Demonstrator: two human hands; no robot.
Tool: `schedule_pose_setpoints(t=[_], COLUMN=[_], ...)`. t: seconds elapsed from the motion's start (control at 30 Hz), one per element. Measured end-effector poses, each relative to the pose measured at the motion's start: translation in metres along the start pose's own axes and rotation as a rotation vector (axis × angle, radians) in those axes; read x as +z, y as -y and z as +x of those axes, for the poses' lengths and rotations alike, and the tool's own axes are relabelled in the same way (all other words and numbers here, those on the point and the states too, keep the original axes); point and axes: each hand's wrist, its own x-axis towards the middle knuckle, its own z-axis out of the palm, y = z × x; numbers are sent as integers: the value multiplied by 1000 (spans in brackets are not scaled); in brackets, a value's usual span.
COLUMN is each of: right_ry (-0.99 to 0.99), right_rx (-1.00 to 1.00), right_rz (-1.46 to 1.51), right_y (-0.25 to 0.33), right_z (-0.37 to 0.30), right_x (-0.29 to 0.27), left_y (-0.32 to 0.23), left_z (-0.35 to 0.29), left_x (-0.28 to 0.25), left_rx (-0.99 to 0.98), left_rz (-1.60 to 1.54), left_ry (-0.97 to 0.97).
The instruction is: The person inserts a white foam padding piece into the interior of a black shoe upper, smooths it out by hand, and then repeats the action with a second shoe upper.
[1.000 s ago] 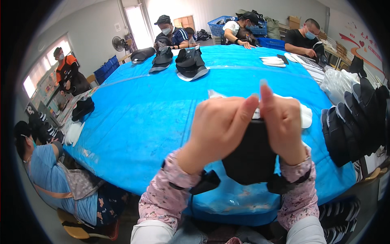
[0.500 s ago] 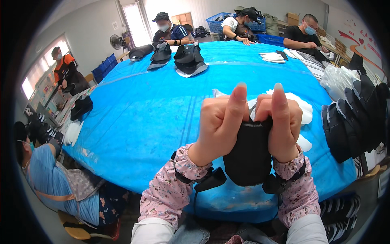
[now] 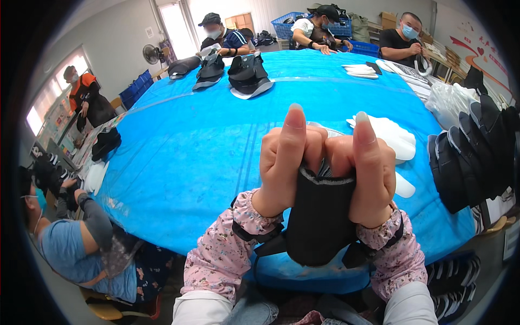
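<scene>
Between my two hands I hold a black fabric shoe upper [image 3: 319,225], its rounded end hanging down toward me and its grey-edged opening at the top. My left hand [image 3: 281,168] grips the left side of that opening, fingers curled in and thumb pointing up. On the opposite side, my right hand [image 3: 375,176] grips the same way. Some greyish patterned material [image 3: 326,130] shows just behind my knuckles; most of it is hidden. White insole-shaped pieces [image 3: 390,138] lie on the table beyond my right hand, with another white piece [image 3: 404,186] nearer.
A blue sheet covers the table [image 3: 179,157]. Black uppers [image 3: 468,157] are heaped at the right edge beside a clear plastic bag [image 3: 452,103]. Several black shoes [image 3: 250,76] and a white stack [image 3: 360,71] are at the far side. Other people sit around the table.
My hands have shifted slightly left and drawn a little apart at the top. The shoe upper has moved left and down, and its grey-edged opening shows more.
</scene>
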Motion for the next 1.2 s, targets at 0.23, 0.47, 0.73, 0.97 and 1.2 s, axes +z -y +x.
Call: schedule_pose_setpoints(t=[0.23, 0.47, 0.73, 0.97, 1.2], right_ry=[-23, -60, 7, -68, 76], right_rx=[225, 347, 151, 177, 192], right_rz=[-226, -154, 24, -28, -467], right_y=[-9, -9, -8, -11, -70], right_z=[11, 17, 5, 3, 19], right_x=[-19, -24, -7, -4, -65], left_y=[-10, -24, -4, 1, 39], left_z=[4, 7, 5, 2, 4], left_x=[-8, -6, -5, -10, -17], left_rx=[6, 102, 49, -51, -58], left_rz=[132, 335, -8, -124, 795], left_ry=[-16, 23, 74, 57, -28])
